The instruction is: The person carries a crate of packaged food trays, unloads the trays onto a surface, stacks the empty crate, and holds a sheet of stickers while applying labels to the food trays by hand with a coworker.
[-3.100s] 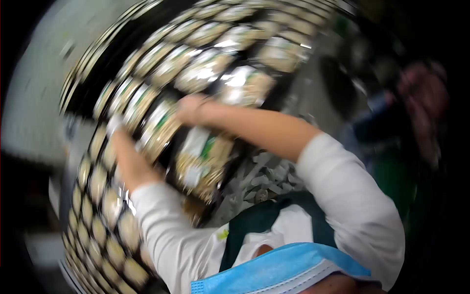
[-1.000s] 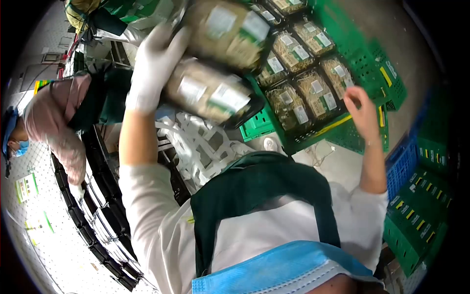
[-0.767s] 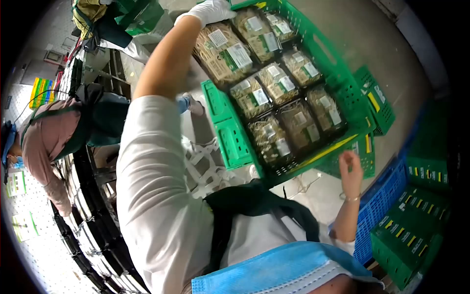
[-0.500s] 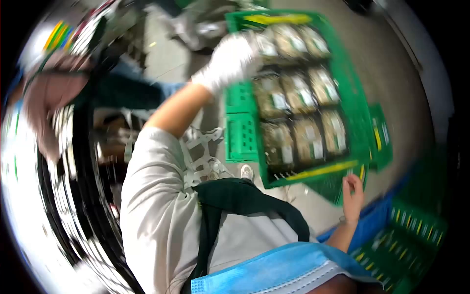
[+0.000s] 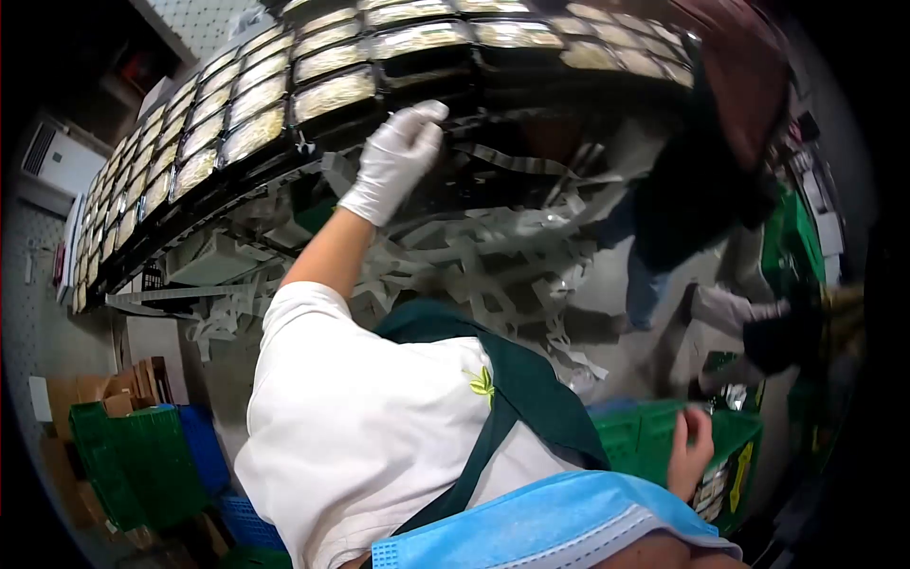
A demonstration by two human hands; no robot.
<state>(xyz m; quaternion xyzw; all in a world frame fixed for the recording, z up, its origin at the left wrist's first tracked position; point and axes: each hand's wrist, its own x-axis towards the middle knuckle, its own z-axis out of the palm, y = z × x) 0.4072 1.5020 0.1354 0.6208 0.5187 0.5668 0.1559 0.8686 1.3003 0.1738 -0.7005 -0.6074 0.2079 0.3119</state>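
My left hand (image 5: 398, 159), in a thin white glove, is raised before the front edge of a long table of food packs. Its fingers are bent together, and nothing shows in them. Just beyond it sit black trays with clear tops (image 5: 334, 95) and pale, shredded-looking food, laid in rows. My right hand (image 5: 692, 453) is bare and low at the right, beside a green crate (image 5: 640, 431). Its fingers curl loosely, with a gap between thumb and finger and nothing between them. Packs (image 5: 709, 488) show partly behind the right hand.
White strips (image 5: 474, 275) hang and lie tangled below the table. A person in dark clothing (image 5: 678, 199) stands at the right. Green crates (image 5: 133, 465), a blue crate (image 5: 201, 446) and cardboard boxes (image 5: 142, 379) are stacked at lower left. Another green crate (image 5: 796, 237) stands far right.
My view has turned from the green crate of packs to the table of trays. My left hand has left the crate's packs and is now by the table edge. My right hand stays low.
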